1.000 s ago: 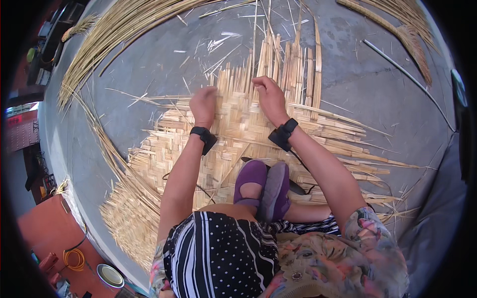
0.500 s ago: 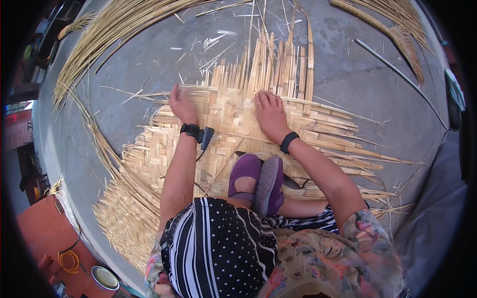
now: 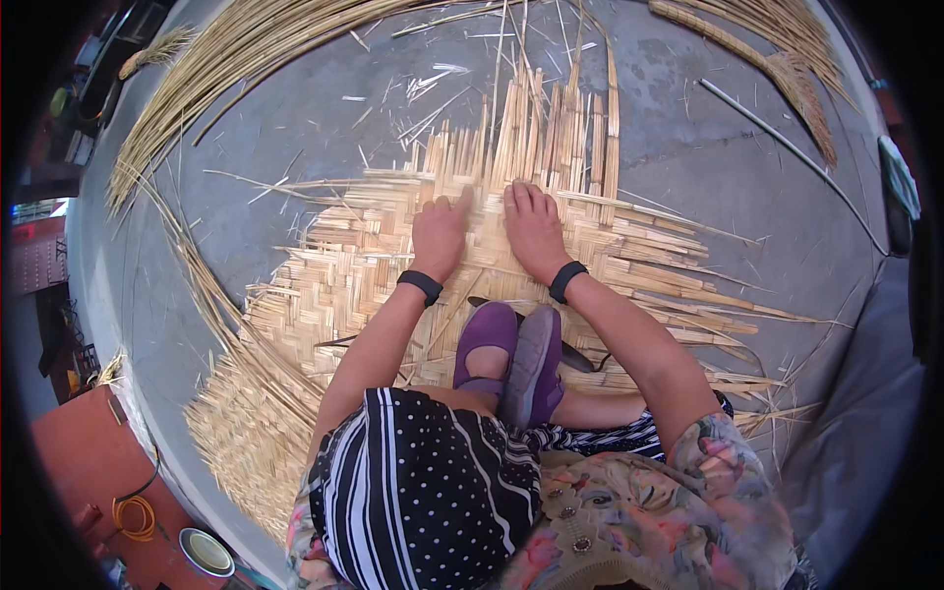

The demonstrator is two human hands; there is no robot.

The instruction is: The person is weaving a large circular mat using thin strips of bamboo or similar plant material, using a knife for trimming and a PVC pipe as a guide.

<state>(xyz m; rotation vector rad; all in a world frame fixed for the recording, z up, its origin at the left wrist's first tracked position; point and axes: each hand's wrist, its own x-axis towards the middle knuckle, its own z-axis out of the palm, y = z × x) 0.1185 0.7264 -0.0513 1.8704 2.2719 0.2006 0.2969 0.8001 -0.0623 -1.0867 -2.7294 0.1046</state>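
Observation:
A partly woven mat (image 3: pixel 334 265) of flat, pale straw-coloured split strips spreads beneath me, its loose strip ends fanning out at the far side and right. My right hand (image 3: pixel 534 228) lies flat on the weave near its far edge, fingers stretched forward and close together. Just left of it, my left hand (image 3: pixel 440 236) rests on the mat, back up; its fingertips are slightly blurred and partly hidden. A strip lying crosswise (image 3: pixel 649 208) runs out to the right from around the hands. Whether either hand pinches a strip does not show.
My purple shoes (image 3: pixel 485 344) stand on the mat, with a dark tool (image 3: pixel 580 362) partly under them. Bundled long stalks (image 3: pixel 226 84) lie at far left, more stalks (image 3: pixel 787 39) at far right. A thin rod (image 3: pixel 777 138) and scraps lie on the grey floor.
My left hand has swept right across the mat, coming close beside my right hand. The right hand has stayed in place.

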